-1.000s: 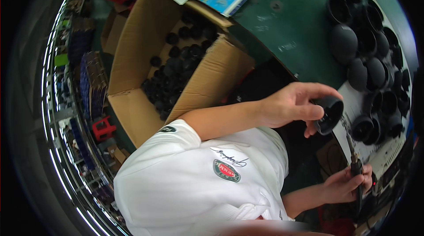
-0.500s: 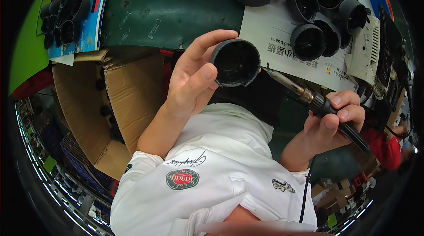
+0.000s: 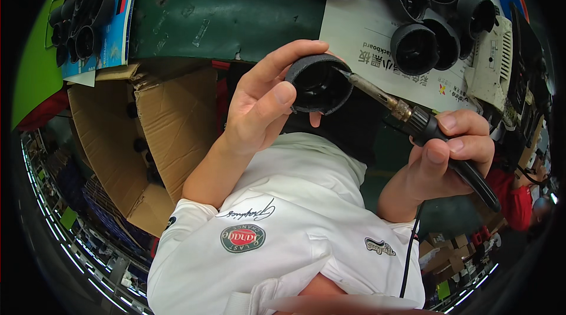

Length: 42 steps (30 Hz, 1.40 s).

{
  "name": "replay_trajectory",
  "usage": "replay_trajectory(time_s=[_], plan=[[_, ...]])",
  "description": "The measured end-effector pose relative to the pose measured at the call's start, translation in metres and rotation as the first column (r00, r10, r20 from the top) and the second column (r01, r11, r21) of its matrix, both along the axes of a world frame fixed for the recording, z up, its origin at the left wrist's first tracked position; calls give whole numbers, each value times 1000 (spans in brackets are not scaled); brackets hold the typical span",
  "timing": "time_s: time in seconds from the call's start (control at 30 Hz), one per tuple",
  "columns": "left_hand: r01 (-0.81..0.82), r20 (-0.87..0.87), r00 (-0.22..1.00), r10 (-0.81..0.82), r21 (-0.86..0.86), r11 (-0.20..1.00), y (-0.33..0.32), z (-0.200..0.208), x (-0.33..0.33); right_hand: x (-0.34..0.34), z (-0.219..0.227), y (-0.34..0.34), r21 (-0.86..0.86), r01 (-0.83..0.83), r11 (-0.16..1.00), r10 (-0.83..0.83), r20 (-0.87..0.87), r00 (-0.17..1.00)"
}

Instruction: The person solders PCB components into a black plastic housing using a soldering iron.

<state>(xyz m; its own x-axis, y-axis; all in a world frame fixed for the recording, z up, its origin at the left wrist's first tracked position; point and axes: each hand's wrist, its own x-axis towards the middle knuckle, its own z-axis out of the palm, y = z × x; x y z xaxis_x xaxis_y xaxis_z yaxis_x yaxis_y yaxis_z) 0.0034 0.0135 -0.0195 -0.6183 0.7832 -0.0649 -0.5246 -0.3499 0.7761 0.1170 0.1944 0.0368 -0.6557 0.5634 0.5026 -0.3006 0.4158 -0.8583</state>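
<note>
My left hand (image 3: 262,99) holds a black, round, cup-shaped plastic part (image 3: 320,104) by its side, thumb at the near left and fingers around the back. Its open mouth faces up toward me, showing a dark hollow inside. In my right hand (image 3: 451,153) is a soldering iron (image 3: 402,110) with a black handle, gripped between thumb and fingers. Its metal tip reaches over the upper right rim of the cup-shaped part; whether it touches the wall I cannot tell.
Several similar black cups (image 3: 415,49) lie on a white printed sheet (image 3: 348,32) on the green table (image 3: 230,20). More sit at the far left. An open cardboard box (image 3: 177,129) stands at my left, a pale vented device (image 3: 494,70) at the right. Another person's red sleeve (image 3: 517,197) shows beyond.
The soldering iron's tip has moved left, from beside the cup-shaped part to over its rim. My left hand has tilted the part slightly.
</note>
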Motion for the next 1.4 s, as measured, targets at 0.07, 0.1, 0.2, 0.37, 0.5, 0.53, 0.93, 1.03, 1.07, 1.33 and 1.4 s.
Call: replay_trajectory(time_s=[0.07, 0.1, 0.2, 0.37, 0.5, 0.53, 0.93, 1.03, 1.07, 1.33, 1.4], plan=[[-5, 1, 1000, 5, -2, 1000, 0, 0, 0, -1, 0, 0, 14, 2, 1000, -2, 1, 1000], [-5, 5, 1000, 5, 3, 1000, 0, 0, 0, -1, 0, -1, 14, -1, 1000, 1, 1, 1000], [-8, 15, 1000, 8, -7, 1000, 1, -1, 1, -2, -2, -1, 15, 2, 1000, -3, 6, 1000], [-11, 2, 1000, 11, -22, 1000, 1, 1, 1, -2, -4, -1, 7, 5, 1000, -5, 18, 1000], [-11, 0, 1000, 11, -31, 999, 1, 0, 1, -3, -4, -3, 0, 13, 1000, -13, 21, 1000], [-11, -5, 1000, 11, -34, 999, 1, 0, 1, -3, -4, -3, 0, 18, 1000, -18, 21, 1000], [-23, 8, 1000, 23, -39, 999, 0, 0, 3, -4, -6, -8, -35, 62, 997, -61, 19, 998], [-26, 3, 1000, 26, -25, 999, 1, -2, 4, -3, -6, -9, -50, 79, 996, -78, 18, 997], [-30, 0, 1000, 30, -29, 999, 0, -1, 4, -3, -6, -9, -62, 87, 994, -87, 11, 996], [-96, -14, 995, 97, 35, 995, 3, 2, 2, 5, -5, -6, -63, 104, 993, -104, 9, 995], [-99, 3, 995, 99, 21, 995, 2, 4, 1, 4, -2, -4, -283, 67, 957, -68, 5, 998]])
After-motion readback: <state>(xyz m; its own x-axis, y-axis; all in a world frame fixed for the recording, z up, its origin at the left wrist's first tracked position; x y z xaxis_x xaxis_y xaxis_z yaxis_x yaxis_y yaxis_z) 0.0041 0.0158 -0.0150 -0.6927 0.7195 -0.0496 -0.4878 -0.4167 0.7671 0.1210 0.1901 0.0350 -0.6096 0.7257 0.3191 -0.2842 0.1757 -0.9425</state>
